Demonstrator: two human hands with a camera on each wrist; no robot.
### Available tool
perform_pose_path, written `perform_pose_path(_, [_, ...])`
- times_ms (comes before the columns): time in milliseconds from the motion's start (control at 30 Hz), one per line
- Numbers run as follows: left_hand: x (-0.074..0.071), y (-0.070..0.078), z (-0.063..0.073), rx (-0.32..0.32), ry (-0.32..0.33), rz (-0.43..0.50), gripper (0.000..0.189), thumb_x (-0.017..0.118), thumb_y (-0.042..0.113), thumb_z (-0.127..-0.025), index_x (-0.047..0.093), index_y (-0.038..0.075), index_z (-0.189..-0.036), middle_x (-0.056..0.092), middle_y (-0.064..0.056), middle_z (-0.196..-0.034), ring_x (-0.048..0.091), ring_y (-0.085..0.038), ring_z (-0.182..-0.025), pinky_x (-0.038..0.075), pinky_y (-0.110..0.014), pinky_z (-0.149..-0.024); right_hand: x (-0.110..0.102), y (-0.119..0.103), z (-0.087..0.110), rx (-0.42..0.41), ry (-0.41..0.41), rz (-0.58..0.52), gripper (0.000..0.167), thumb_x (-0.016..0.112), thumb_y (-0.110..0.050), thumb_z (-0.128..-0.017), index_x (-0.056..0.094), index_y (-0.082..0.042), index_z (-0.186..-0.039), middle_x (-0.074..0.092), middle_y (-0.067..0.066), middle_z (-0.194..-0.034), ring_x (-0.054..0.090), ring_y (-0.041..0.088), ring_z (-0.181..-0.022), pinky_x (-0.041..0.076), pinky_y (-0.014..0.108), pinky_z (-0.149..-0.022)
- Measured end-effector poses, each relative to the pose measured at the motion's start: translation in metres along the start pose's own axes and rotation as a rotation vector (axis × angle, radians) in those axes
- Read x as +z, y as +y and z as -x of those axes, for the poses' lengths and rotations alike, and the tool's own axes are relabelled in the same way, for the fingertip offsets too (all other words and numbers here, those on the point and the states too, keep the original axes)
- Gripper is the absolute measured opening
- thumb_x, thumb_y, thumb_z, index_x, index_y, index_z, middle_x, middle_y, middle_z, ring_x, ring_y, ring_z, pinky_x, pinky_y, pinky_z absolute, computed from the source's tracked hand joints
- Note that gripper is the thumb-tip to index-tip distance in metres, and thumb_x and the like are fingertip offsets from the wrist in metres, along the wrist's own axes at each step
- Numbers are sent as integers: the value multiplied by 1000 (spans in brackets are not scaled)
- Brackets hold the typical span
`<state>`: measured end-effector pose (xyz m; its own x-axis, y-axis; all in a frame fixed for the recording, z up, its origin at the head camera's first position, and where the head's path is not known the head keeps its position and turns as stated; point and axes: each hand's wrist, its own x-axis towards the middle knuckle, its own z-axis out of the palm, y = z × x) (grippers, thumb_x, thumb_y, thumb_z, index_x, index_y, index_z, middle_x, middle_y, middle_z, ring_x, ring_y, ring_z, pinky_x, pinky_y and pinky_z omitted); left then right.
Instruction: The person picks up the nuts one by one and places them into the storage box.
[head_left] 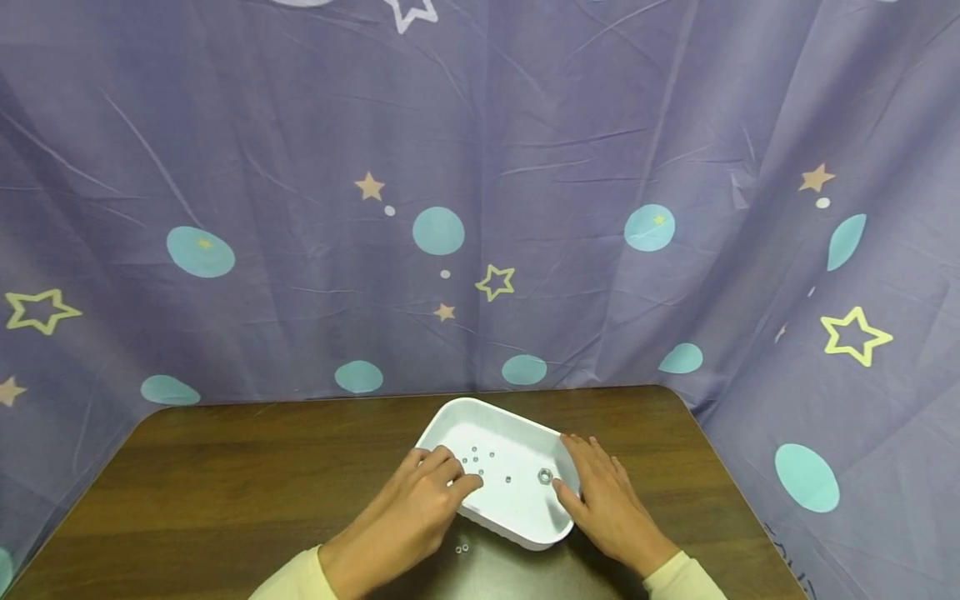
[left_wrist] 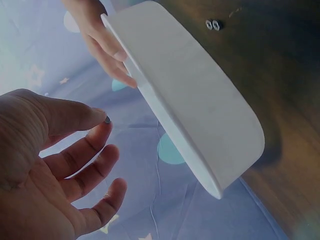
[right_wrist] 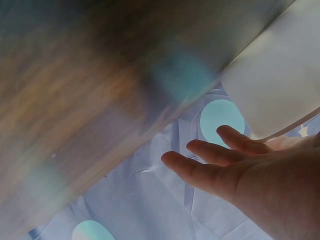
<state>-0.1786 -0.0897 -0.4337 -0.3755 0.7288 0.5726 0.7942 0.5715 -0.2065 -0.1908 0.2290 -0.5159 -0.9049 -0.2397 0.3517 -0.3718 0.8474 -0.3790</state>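
A white tray (head_left: pixel 525 508) sits at an angle on the wooden table. Over its left end, my left hand (head_left: pixel 429 498) pinches a small nut (left_wrist: pixel 107 120) between thumb and index fingertip, the other fingers loosely bent. Several small nuts (head_left: pixel 476 459) lie inside the tray towards the left, and one larger nut (head_left: pixel 545 476) is near its right end. My right hand (head_left: pixel 609 504) is at the tray's right rim, fingers extended along the outside and thumb over the inside, close to the larger nut. In the right wrist view its fingers (right_wrist: pixel 200 172) look nearly straight.
Two small nuts (head_left: pixel 465 547) lie side by side on the table (head_left: pixel 247 483) just in front of the tray. Behind the table's far edge hangs a purple curtain (head_left: pixel 300 275) with stars and dots, which also runs along both sides.
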Motion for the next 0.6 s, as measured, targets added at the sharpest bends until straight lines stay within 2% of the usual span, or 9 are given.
perform_pose_path(300, [8, -13, -5, -35, -25, -6, 36, 83, -1, -80, 74, 18, -109, 69, 3, -94, 62, -16, -93, 47, -34, -75, -1, 0, 0, 13, -8, -5, 67, 69, -36, -106, 50, -5, -163, 55, 21, -162, 46, 54, -151, 37, 80, -113])
perform_pose_path(600, [26, -29, -5, -63, -43, -10, 35, 80, -4, -82, 76, 16, -111, 71, 2, -92, 64, -17, -90, 48, -34, -74, -1, 0, 0, 19, -22, -9, 67, 68, -37, -107, 49, -5, -163, 54, 21, -163, 45, 53, -153, 36, 80, -115])
